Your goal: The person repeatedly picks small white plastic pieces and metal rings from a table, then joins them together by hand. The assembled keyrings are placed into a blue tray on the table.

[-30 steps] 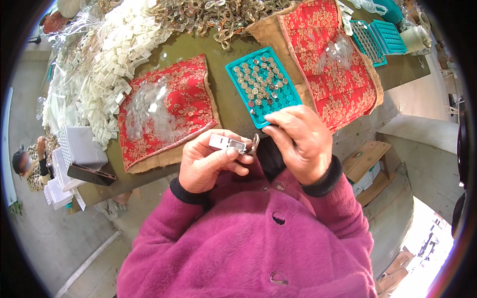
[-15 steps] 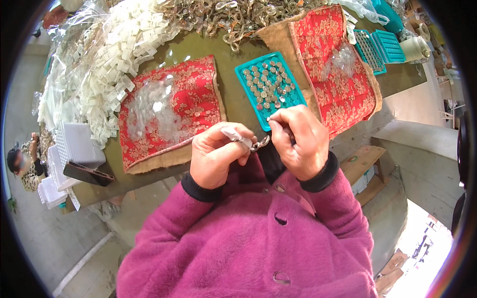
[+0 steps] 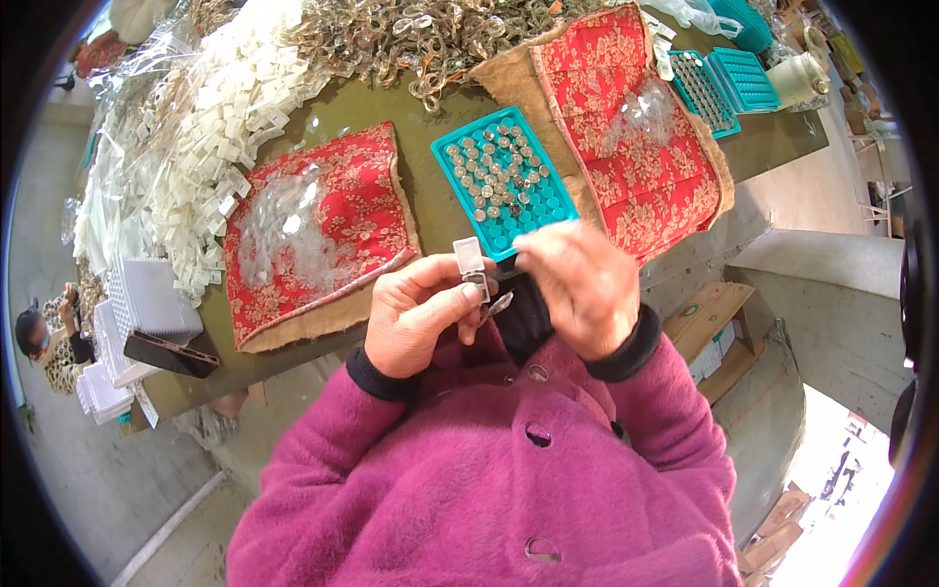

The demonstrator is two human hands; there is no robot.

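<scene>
My left hand (image 3: pixel 416 318) pinches a small whitish plastic case (image 3: pixel 469 256) between thumb and fingers, its hinged flap standing up and its lower half partly behind the thumb. A clear, shiny looped piece (image 3: pixel 501 303) hangs below the fingers of that hand. My right hand (image 3: pixel 582 293) is just to the right, apart from the case and smeared by motion, so its fingertips and anything in them do not show. Beyond both hands lies a teal tray (image 3: pixel 445 157) with round wells, several filled with round metallic discs (image 3: pixel 484 161).
Red floral cloth pads (image 3: pixel 377 157) lie left and right (image 3: pixel 626 186) of the tray, with clear plastic bits on them. White plastic cases (image 3: pixel 230 108) and clear looped pieces (image 3: pixel 421 39) are heaped behind. A dark phone (image 3: pixel 171 354) leans beside white racks (image 3: pixel 161 293) at left.
The case in my left hand has turned, and its flap now stands upright. My right hand has blurred in motion near the tray's near edge. The whole view has shifted slightly.
</scene>
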